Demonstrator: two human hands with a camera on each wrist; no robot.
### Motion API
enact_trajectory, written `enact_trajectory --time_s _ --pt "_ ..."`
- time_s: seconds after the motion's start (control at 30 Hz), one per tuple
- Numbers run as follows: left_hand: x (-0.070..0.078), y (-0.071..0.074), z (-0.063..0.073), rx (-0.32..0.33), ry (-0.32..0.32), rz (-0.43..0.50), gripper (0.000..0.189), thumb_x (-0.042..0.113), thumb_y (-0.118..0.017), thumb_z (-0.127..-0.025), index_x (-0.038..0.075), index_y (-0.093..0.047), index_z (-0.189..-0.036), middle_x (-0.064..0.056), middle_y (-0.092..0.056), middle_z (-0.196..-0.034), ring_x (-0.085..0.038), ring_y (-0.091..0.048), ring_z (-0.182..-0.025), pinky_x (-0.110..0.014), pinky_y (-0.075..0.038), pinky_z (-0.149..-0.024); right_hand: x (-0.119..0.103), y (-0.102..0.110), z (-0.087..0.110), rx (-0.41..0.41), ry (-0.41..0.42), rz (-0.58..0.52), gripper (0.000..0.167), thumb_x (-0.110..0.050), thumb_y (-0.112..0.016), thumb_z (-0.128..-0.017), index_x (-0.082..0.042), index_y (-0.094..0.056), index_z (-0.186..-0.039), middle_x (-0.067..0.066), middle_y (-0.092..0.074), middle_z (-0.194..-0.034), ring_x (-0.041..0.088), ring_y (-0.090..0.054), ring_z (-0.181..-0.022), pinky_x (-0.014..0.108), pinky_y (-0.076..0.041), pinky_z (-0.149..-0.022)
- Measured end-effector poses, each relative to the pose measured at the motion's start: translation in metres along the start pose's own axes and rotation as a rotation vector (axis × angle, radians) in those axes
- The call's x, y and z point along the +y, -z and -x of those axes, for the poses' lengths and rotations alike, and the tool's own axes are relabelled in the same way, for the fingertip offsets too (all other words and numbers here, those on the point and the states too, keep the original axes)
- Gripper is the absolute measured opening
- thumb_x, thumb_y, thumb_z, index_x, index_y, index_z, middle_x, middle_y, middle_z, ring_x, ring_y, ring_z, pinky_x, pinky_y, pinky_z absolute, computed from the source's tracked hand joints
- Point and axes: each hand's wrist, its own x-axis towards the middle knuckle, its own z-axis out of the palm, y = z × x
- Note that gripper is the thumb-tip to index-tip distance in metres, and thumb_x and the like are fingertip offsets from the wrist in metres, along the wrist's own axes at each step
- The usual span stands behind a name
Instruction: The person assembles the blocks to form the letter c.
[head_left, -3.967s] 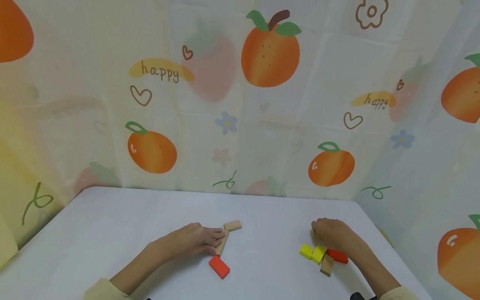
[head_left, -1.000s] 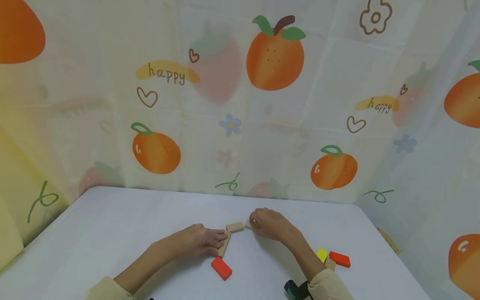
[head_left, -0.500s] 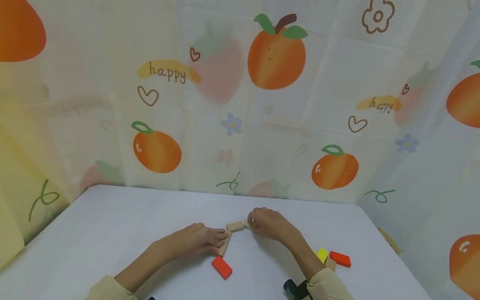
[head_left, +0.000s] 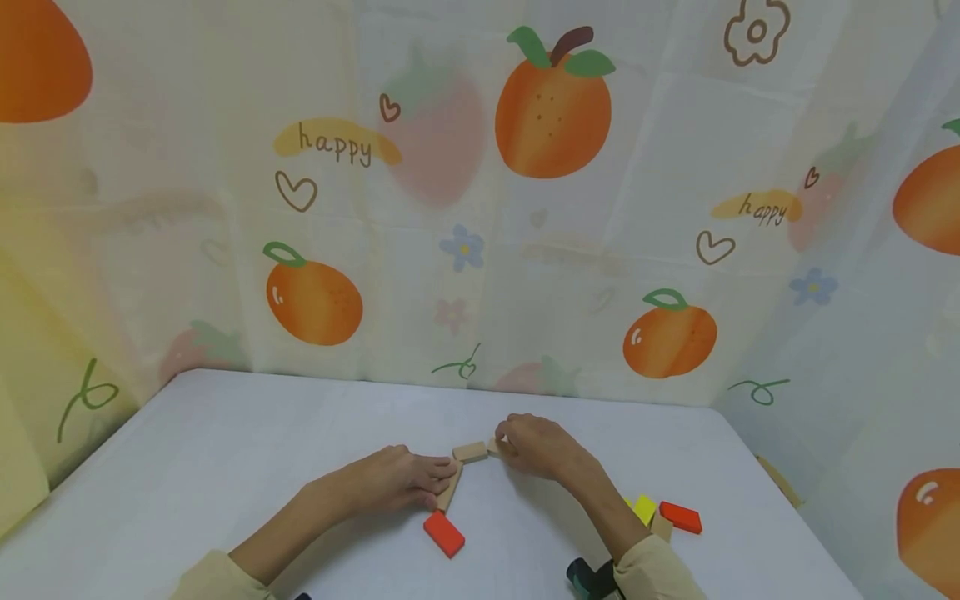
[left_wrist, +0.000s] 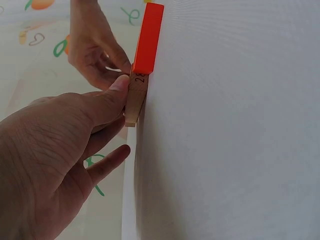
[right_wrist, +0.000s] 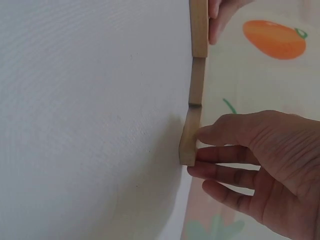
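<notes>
A row of wooden blocks lies flat on the white table, starting at a red block (head_left: 444, 534). My left hand (head_left: 382, 481) pinches the first wooden block (head_left: 449, 490), which touches the red one; its thumb (left_wrist: 119, 84) presses near printed digits. Beyond it lies a middle wooden block (head_left: 470, 452), angled to the right. My right hand (head_left: 543, 450) holds a third wooden block (right_wrist: 190, 135) at the row's far right, thumb on one side and fingers on the other. In the right wrist view, this block's end meets the middle block (right_wrist: 197, 82) at a slight bend.
Right of my right forearm lie a yellow block (head_left: 643, 509), a wooden block (head_left: 662, 527) and another red block (head_left: 680, 517), partly hidden by the arm. A black device (head_left: 592, 578) is strapped at my right wrist. A fruit-printed cloth (head_left: 555, 275) hangs behind the table (head_left: 262, 417).
My right hand has come left from the pile with a wooden block and set it against the middle block, closing a small gap. My left hand has kept its place.
</notes>
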Motion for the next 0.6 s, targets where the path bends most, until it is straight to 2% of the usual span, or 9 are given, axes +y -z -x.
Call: enact_trajectory --time_s 0.27,0.6 --pt "-0.0011 -0.0011 0.0002 -0.006 0.021 0.024 0.035 0.030 -0.071 -0.098 0.012 -0.075 -0.128 -0.008 -0.069 -0.141 -0.019 -0.072 -0.122 -0.037 -0.061 -0.094 -0.0007 -0.0005 -0.0002 -0.003 0.017 0.013 0.017 -0.008 -0.070 -0.098 -0.005 -0.079 -0.113 0.007 -0.077 -0.103 0.015 -0.068 -0.088 0.029 -0.061 -0.081" --pt "-0.0004 0.0011 0.0005 -0.020 0.041 0.043 0.035 0.028 -0.073 -0.097 0.012 -0.075 -0.129 -0.008 -0.069 -0.140 -0.020 -0.074 -0.119 -0.039 -0.061 -0.096 -0.0024 0.0047 0.0077 -0.001 -0.014 -0.002 0.019 -0.009 -0.073 -0.097 -0.005 -0.077 -0.115 0.007 -0.074 -0.104 0.016 -0.068 -0.090 0.032 -0.061 -0.084"
